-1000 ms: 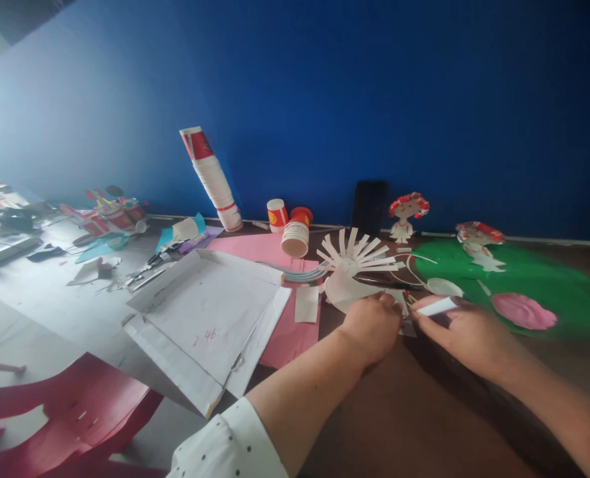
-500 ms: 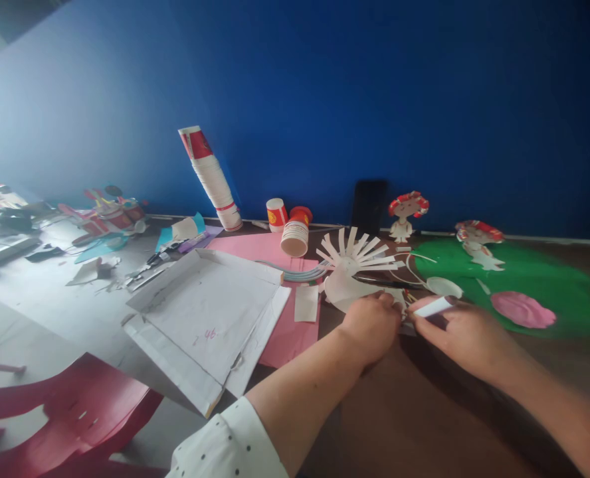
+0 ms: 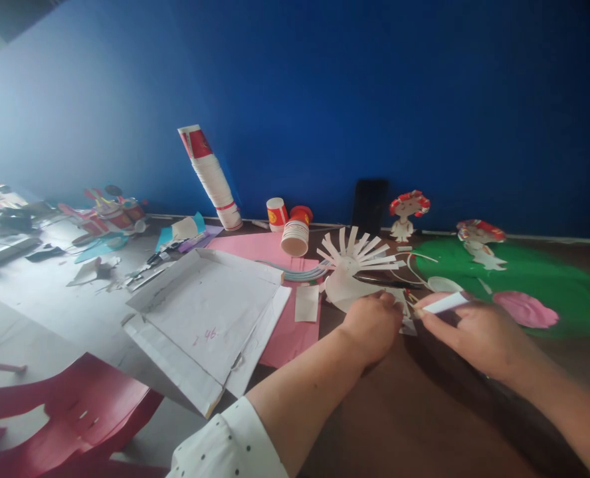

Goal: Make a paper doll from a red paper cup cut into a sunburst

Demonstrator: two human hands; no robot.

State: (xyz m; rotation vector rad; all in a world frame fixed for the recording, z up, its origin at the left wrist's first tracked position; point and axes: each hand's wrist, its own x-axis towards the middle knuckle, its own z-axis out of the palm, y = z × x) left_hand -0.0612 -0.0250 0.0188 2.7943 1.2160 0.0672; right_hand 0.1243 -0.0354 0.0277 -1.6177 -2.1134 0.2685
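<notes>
My left hand (image 3: 375,325) is curled over a small white paper piece (image 3: 401,307) on the dark table, its fingertips pressed down at the edge of the piece. In my right hand (image 3: 479,335) is a white pen-like marker (image 3: 446,303), gripped between thumb and fingers close to that paper. Its tip is too small to make out. Just behind my left hand lies a rounded white paper shape (image 3: 342,293). A fringed white paper cup (image 3: 349,264), cut into splayed strips, stands at the back of it.
At the left lies a shallow white box lid (image 3: 210,318) over a pink sheet (image 3: 302,345). Stacked paper cups (image 3: 212,179) lean near the blue wall. Two red-haired paper figures (image 3: 402,216) and a pink paper oval (image 3: 525,309) are around a green sheet (image 3: 569,285).
My right hand has shifted slightly right with the marker, opening a small gap from the paper piece. My left hand stays in place.
</notes>
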